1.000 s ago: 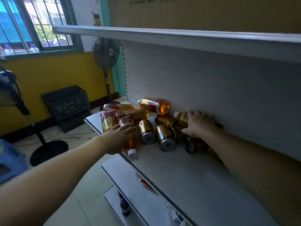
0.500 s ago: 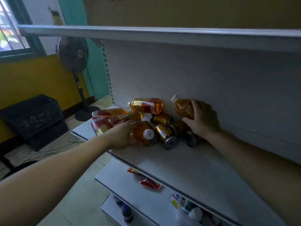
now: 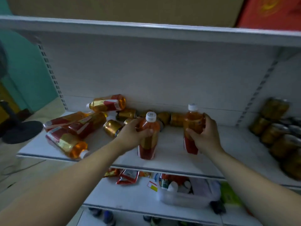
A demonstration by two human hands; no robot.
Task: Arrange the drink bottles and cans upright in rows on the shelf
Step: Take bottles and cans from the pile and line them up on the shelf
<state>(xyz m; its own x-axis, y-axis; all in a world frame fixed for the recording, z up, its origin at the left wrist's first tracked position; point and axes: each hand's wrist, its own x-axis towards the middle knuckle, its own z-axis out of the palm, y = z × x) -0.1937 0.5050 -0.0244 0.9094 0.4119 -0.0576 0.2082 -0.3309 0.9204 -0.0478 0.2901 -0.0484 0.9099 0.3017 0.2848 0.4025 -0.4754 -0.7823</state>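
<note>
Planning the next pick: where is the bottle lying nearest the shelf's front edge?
Head view, left side: the fallen bottle lies at the shelf front edge, left of the left hand gripping an upright bottle.

You have bare shelf at 12 o'clock, between the left upright bottle and the right upright bottle, and more toward 2 o'clock. Toppled bottles block your 10 o'clock, and lying cans crowd the back wall from 11 to 12. Stacked gold cans close off 3 o'clock. The upper shelf caps your reach overhead.
</note>
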